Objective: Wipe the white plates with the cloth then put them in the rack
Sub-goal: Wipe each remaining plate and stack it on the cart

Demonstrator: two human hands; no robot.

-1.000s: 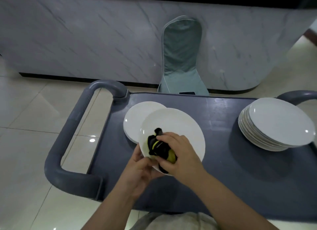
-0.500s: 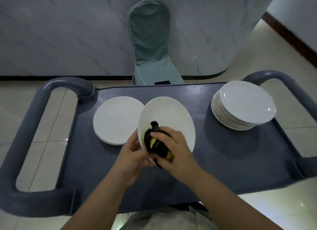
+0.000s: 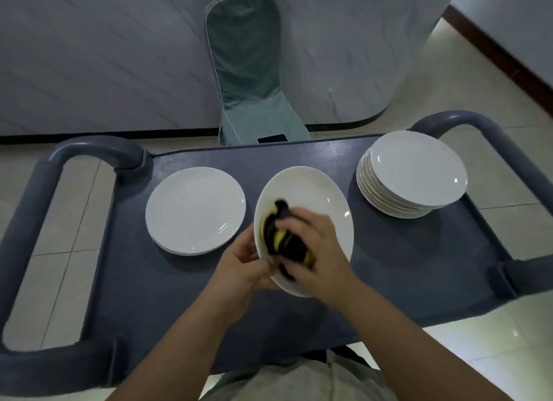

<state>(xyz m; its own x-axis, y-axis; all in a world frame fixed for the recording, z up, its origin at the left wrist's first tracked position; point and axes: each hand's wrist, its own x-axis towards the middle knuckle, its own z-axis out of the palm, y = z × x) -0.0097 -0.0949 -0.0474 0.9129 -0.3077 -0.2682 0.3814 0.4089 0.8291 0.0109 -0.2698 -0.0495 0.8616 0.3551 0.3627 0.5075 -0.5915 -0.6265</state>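
A white plate [image 3: 317, 197] is held tilted above the cart [image 3: 419, 266]. Its lower left rim is gripped by the left grip [image 3: 242, 269], whose fingers are curled round the edge. A black and yellow cloth [image 3: 284, 236] is pressed against the plate's face by the right grip [image 3: 323, 251], which is closed round the bunched fabric; the cloth is blurred. The plate is plain, round and glossy, with a small highlight near its right rim. A low stack of white plates [image 3: 194, 209] is seen on the cart just left of the held plate, and a taller stack [image 3: 416, 170] lies at the right end. A covered chair [image 3: 245, 56] is seen beyond the cart.
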